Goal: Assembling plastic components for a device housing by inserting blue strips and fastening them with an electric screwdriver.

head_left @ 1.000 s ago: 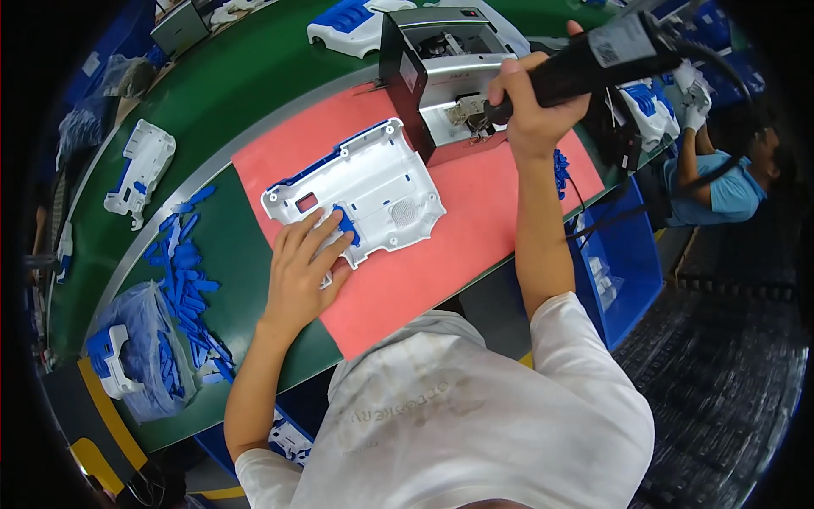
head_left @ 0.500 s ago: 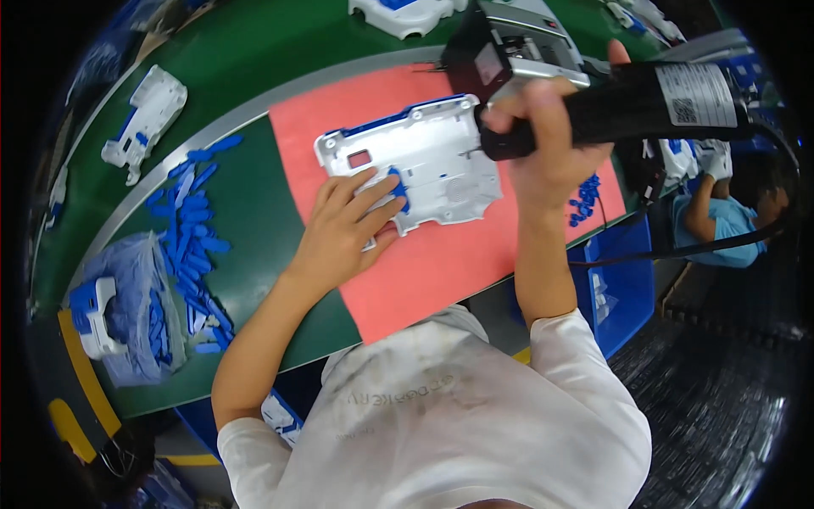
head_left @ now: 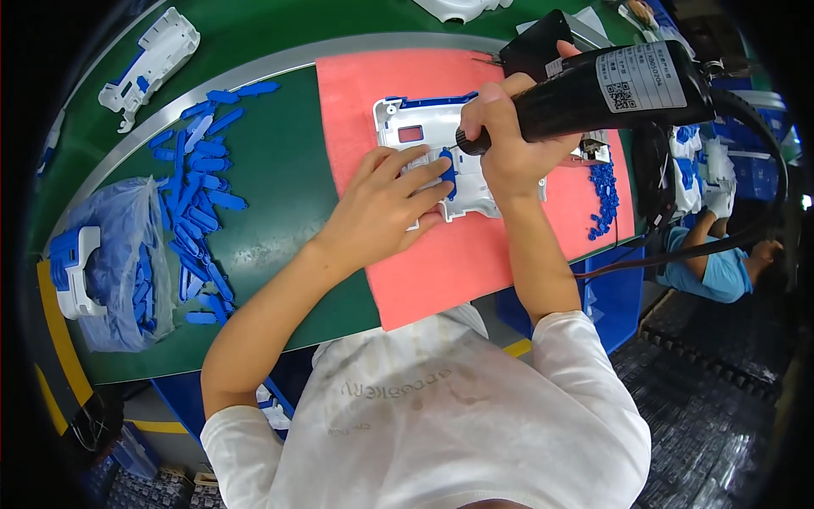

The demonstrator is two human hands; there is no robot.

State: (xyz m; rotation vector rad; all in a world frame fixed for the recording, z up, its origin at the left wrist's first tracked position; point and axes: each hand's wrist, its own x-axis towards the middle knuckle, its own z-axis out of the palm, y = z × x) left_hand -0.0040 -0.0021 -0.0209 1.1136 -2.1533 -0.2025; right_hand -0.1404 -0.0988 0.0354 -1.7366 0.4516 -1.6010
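A white plastic shell [head_left: 483, 191] with a blue edge strip lies hollow side up on a pink mat [head_left: 424, 280]. My left hand [head_left: 386, 199] grips its near left part, the fingertips against a small blue plastic piece [head_left: 448, 170] inside it. My right hand [head_left: 517, 144] is closed round a black electric screwdriver [head_left: 555, 106] held nearly level above the shell. The screwdriver's thin bit points left and ends at the far end of the blue piece; whether it sits in a screw cannot be made out. My right hand hides the shell's right part.
Blue plastic strips [head_left: 199, 182] are heaped on the green table at left, beside a clear bag [head_left: 127, 280]. Small blue parts [head_left: 604, 199] lie on the mat's right. A dark box-shaped device [head_left: 534, 47] stands behind. A cable [head_left: 755, 229] loops at right, near a co-worker [head_left: 708, 263].
The screwdriver in my right hand has come closer to the blue piece, its bit now at the piece's far end. My left hand stays on the shell. The whole view has shifted.
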